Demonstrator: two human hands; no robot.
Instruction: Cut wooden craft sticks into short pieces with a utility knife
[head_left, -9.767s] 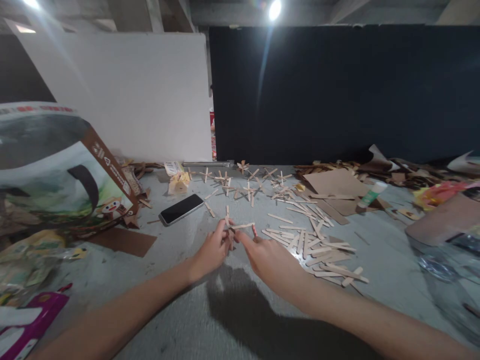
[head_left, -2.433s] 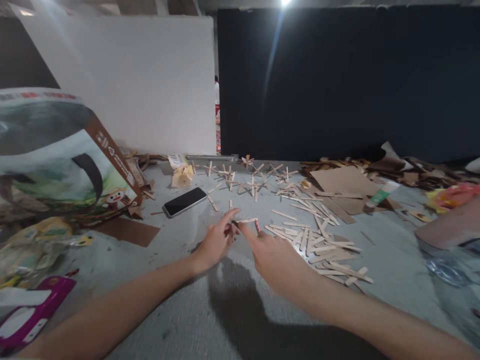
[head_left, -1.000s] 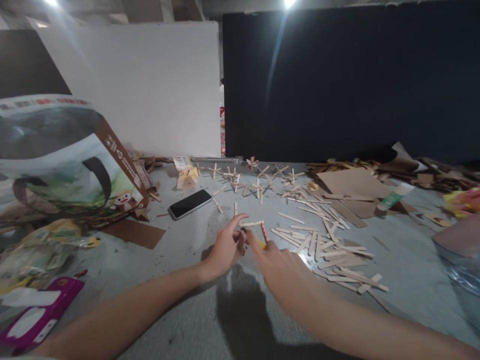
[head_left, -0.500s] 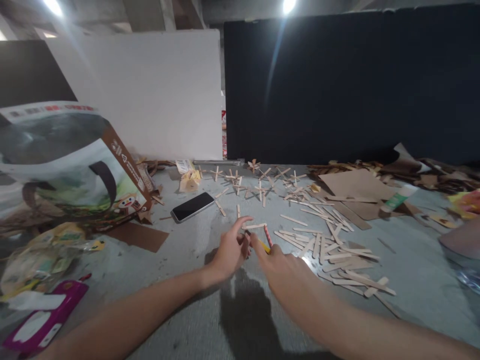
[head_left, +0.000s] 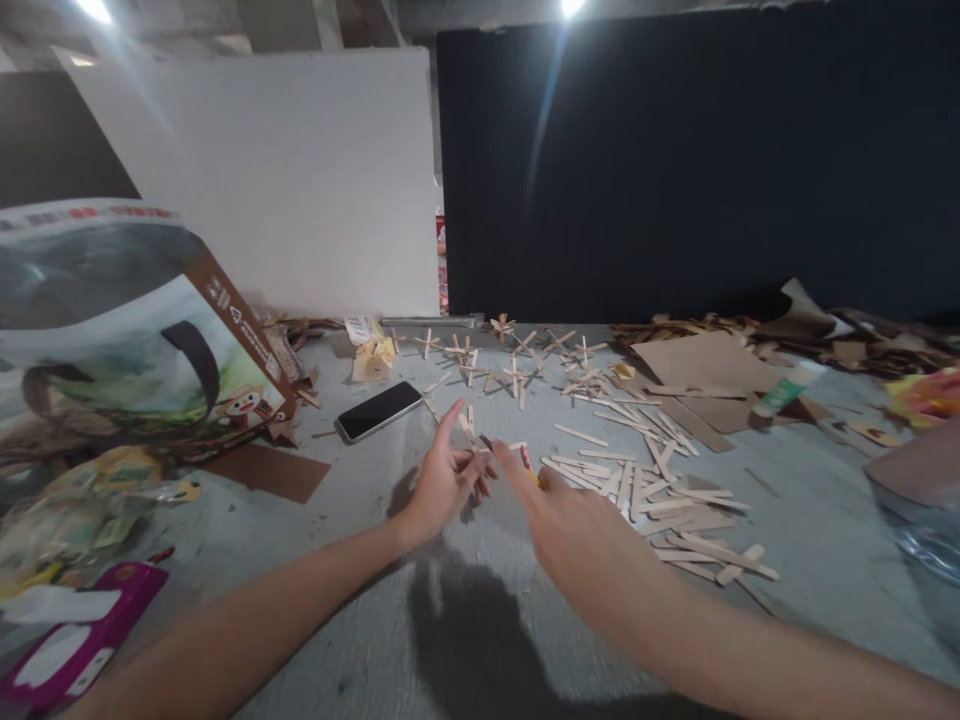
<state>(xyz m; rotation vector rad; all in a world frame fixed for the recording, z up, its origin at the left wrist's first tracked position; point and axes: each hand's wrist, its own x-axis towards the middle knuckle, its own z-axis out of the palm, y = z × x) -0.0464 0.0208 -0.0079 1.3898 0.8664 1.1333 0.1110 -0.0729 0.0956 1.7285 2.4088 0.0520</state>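
Note:
My right hand [head_left: 592, 530] is closed around a yellow utility knife [head_left: 532, 476], mostly covered by the fingers. Its dark tip shows just past my stretched index finger. A red-and-white striped piece [head_left: 526, 458] shows beside the yellow part; I cannot tell whether it belongs to the knife. My left hand [head_left: 442, 485] is close by on the left, thumb raised and apart from the half-bent fingers, with nothing visibly gripped. Just beyond the fingertips lies a wooden craft stick [head_left: 516, 446], partly hidden by my right hand. Another craft stick [head_left: 467, 425] is behind my left thumb.
Loose craft sticks [head_left: 637, 490] are heaped to the right, and crossed sticks [head_left: 515, 375] stand farther back. A phone [head_left: 380, 411], a printed bag [head_left: 135, 340] and a purple tool [head_left: 97, 625] are on the left. Cardboard [head_left: 705, 365] and a glue tube [head_left: 787, 388] are at right.
My left hand has shifted left and its thumb now points more upward, apart from the fingers. My right hand has moved slightly forward and left with the knife. The view has shifted slightly.

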